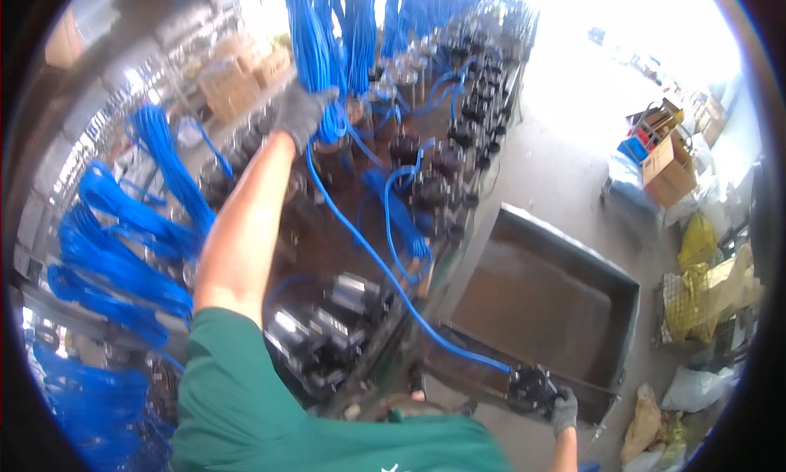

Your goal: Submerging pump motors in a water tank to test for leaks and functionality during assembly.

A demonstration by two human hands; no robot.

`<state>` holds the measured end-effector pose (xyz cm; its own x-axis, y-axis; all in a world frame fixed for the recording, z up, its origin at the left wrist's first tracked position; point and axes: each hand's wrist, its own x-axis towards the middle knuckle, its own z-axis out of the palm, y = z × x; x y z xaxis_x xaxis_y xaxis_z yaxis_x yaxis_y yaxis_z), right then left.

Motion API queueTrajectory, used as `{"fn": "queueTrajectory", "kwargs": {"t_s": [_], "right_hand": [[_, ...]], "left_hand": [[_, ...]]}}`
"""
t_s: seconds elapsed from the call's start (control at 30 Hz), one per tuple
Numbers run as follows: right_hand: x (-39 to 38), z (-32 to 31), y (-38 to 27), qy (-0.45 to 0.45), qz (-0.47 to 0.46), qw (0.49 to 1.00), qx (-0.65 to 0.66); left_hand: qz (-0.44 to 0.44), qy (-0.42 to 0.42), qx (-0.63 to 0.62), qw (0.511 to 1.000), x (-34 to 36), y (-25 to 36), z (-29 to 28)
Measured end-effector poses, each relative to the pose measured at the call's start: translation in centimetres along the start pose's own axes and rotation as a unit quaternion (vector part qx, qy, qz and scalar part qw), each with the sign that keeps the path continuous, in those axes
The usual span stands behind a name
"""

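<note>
My left hand (pixel 303 113), in a grey glove, is stretched out far ahead, its fingers closed round a hanging bundle of blue cable (pixel 309 50). From that bundle a single blue cable (pixel 368 255) runs down to the right. It ends at a round black unit (pixel 530 388), which looks like a small motor or pump. My right hand (pixel 565 411), also gloved in grey, grips the unit's right side above the near edge of a metal cart (pixel 573 251). The fingertips on the unit are partly hidden.
Rows of black units (pixel 483 103) with blue cables line a long bench ahead. Several metal-bodied units (pixel 319 329) lie close to me. More cable bundles (pixel 123 226) hang at the left. Boxes (pixel 670 171) and a wire basket (pixel 686 308) stand on the right.
</note>
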<state>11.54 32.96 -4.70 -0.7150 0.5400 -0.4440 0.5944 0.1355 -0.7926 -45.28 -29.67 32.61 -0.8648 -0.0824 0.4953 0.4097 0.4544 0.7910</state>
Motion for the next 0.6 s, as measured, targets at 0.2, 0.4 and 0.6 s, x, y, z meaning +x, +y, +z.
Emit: {"fn": "queueTrajectory", "kwargs": {"t_s": [0.2,0.4,0.6], "right_hand": [[0.6,-0.5,1.4,-0.033,0.037,0.997,0.067],[-0.2,-0.2,-0.3,-0.060,0.070,0.991,0.093],[-0.2,0.0,-0.8,-0.062,0.079,0.991,0.084]], "left_hand": [[-0.139,-0.046,-0.245,0.958,-14.8,10.4,-0.4],[-0.344,0.020,-0.363,0.866,-30.5,11.8,1.6],[-0.453,0.113,-0.189,0.864,-41.8,3.8,6.9]]}}
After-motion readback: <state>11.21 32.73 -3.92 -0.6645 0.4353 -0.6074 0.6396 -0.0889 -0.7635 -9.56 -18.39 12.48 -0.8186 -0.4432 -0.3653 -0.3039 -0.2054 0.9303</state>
